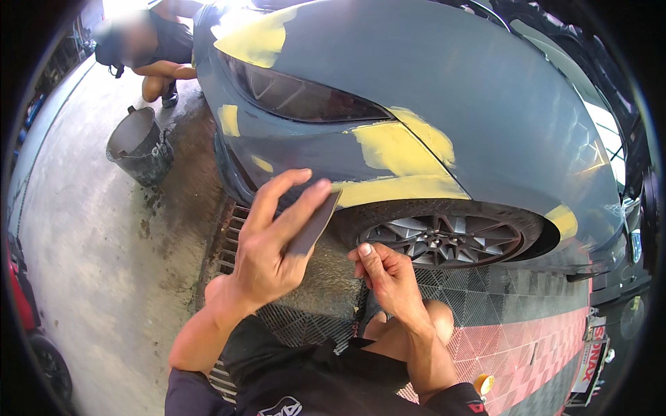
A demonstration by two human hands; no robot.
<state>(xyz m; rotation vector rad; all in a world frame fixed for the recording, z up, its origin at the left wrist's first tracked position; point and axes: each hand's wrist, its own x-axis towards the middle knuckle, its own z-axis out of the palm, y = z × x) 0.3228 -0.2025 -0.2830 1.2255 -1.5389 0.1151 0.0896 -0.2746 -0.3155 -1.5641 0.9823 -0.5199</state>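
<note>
In front of me is a car's grey front end (305, 152), with patches of yellow filler (399, 149) around the headlight (305, 97) and along the wheel arch. My left hand (267, 256) is raised close to the bumper's lower edge. Between its thumb and fingers is a dark piece of sandpaper (316, 225), bent along its length, with a tan edge showing. Lower and to the right, my right hand (392, 277) is held in a pinch in front of the wheel (437, 239). Whether anything small lies between its fingertips cannot be made out.
A dirty black bucket (142, 149) stands on the concrete at the left. Beyond it another person (166, 41) crouches by the car's front. A metal drain grate (225, 243) runs beside me. Red and grey floor tiles (513, 333) spread to the right, near a yellow round object (484, 383).
</note>
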